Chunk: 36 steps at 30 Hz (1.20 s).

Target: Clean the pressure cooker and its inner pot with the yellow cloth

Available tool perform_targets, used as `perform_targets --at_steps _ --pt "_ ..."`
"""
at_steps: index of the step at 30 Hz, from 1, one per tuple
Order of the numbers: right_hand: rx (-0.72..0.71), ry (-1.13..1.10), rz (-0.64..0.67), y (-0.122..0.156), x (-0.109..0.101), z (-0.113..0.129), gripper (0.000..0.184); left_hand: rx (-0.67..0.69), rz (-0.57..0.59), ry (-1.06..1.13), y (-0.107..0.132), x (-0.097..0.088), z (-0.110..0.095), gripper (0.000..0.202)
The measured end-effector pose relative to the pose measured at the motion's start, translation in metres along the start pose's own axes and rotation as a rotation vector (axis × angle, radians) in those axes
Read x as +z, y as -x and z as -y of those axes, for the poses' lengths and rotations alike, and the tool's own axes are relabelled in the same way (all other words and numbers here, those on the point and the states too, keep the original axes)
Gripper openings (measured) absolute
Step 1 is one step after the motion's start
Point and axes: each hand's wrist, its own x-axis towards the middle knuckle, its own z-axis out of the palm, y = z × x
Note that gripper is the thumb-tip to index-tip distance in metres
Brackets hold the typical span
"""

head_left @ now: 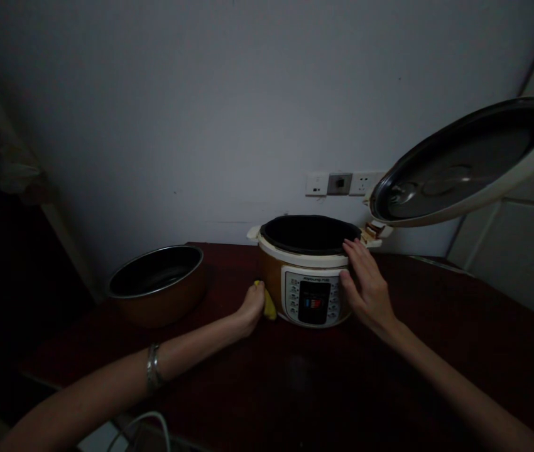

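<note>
White cord (154,422) loops at bottom edge, nearest us. Bracelet (152,369) on our left wrist. Our left hand (250,307) curls tight round yellow cloth (269,305); we press it against left flank of cooker (311,285). Our right hand (368,287) lies spread flat, gripping nothing, palm on cooker's right front, fingertips at rim. Cooker sits at middle of table (436,326), lid (465,163) hinged up to right. Loose pot (158,282) stands well apart, left. Sockets (340,184) on wall behind.

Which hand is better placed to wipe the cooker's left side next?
Left, likely. The left hand holds the yellow cloth against the cooker on that side; the right hand rests bare on its right front.
</note>
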Motion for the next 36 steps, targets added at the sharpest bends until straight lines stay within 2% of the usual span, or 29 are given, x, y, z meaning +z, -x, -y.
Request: perform_targets --at_steps 3,5,8,11,15,17,19,23,25,27,29,32,34,36 --pt "0.001 -0.002 0.011 0.0 -0.002 -0.002 0.053 -0.14 -0.052 0.065 0.006 0.0 0.006 0.022" --pt "-0.005 0.002 0.035 -0.001 -0.004 -0.004 0.053 -0.209 -0.048 0.108 0.014 0.005 -0.004 0.022" --pt "-0.029 0.021 0.079 -0.003 -0.009 -0.005 0.054 -0.283 -0.011 0.143 0.026 0.014 -0.032 0.021" --pt "-0.049 0.041 0.098 -0.004 -0.013 -0.006 0.054 -0.195 0.04 0.161 0.031 0.017 -0.065 0.02" --pt "-0.052 0.049 0.091 -0.004 -0.012 -0.005 0.054 0.001 0.196 0.082 0.031 0.015 -0.098 0.016" --pt "-0.049 0.047 0.088 -0.004 -0.012 -0.005 0.054 0.146 0.236 -0.045 0.03 0.015 -0.099 0.02" --pt "-0.046 0.045 0.093 -0.004 -0.012 -0.005 0.054 0.385 0.225 -0.234 0.03 0.017 -0.087 0.03" --pt "-0.045 0.05 0.108 -0.004 -0.013 -0.004 0.053 0.943 0.111 -0.726 0.026 0.017 -0.037 0.061" --pt "-0.045 0.049 0.115 -0.004 -0.014 -0.005 0.053 1.195 0.124 -0.952 0.022 0.014 -0.015 0.072" --pt "-0.043 0.047 0.122 -0.004 -0.015 -0.006 0.053 1.38 0.121 -1.086 0.017 0.01 -0.003 0.08" --pt "-0.043 0.043 0.128 -0.004 -0.015 -0.007 0.052 1.504 0.105 -1.138 0.011 0.005 -0.003 0.082" --pt "-0.052 0.038 0.135 -0.004 -0.016 -0.009 0.051 1.702 0.139 -1.166 0.001 -0.004 -0.012 0.08" --pt "-0.052 0.033 0.136 -0.004 -0.016 -0.009 0.051 1.867 0.192 -1.194 -0.003 -0.009 -0.018 0.076" --pt "-0.046 0.024 0.131 -0.004 -0.016 -0.009 0.051 2.025 0.299 -1.262 -0.003 -0.012 -0.018 0.068"
